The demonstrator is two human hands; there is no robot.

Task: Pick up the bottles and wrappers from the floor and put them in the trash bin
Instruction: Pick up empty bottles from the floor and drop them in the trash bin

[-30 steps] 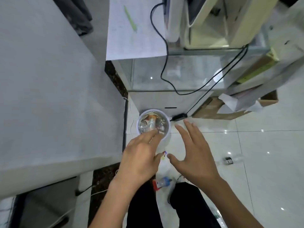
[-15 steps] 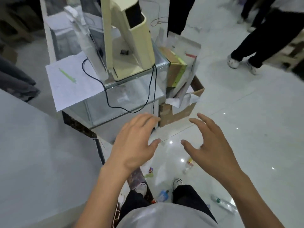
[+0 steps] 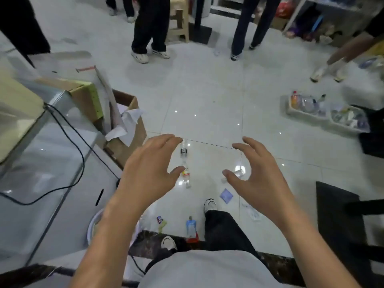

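Left hand (image 3: pixel 149 171) and right hand (image 3: pixel 257 175) spread wide, empty — red-labelled bottle (image 3: pixel 185 173) lies on the floor (image 3: pixel 207 100) between them, long axis pointing away, nearer the left

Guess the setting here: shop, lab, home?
Probably a small shop, not certain: a glass display counter on the left, stocked shelves at the far right, glossy white floor tiles with several people standing about.

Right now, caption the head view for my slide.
Left hand and right hand hover open over bottles and wrappers on the floor.
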